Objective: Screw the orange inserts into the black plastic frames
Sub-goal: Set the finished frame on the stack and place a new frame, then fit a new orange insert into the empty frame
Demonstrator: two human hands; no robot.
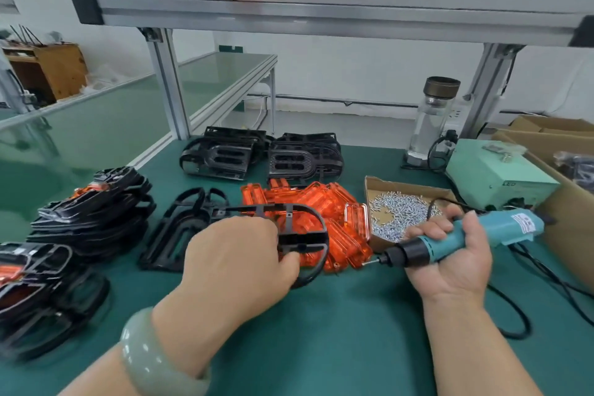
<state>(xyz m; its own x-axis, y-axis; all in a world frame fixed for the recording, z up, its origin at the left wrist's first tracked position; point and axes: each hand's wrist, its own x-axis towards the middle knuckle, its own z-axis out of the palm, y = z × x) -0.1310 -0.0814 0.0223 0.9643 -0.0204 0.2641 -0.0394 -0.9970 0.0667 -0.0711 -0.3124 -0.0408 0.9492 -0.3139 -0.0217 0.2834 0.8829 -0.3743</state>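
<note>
- left grip closed round one black frame; frame lifted off the worktop, tilted, curved end pointing right
- held frame shows no orange piece in it; it overlaps the front of the orange inserts in this view, contact cannot be judged
- orange inserts lie in a loose heap at mid-worktop, just left of the cardboard tray
- right grip wrapped round the teal electric screwdriver; tool roughly level, black nose and bit pointing left toward the held frame, tip apart from it
- tray holds loose silver screws, just behind the right grip
- one bare black frame lies flat left of the heap
- two stacks of black frames at the rear: and
- far-left stack shows orange inside; a second stack sits nearer, blurred
- pale green bangle on the left wrist
- mint-green control box and a clear bottle at rear right
</note>
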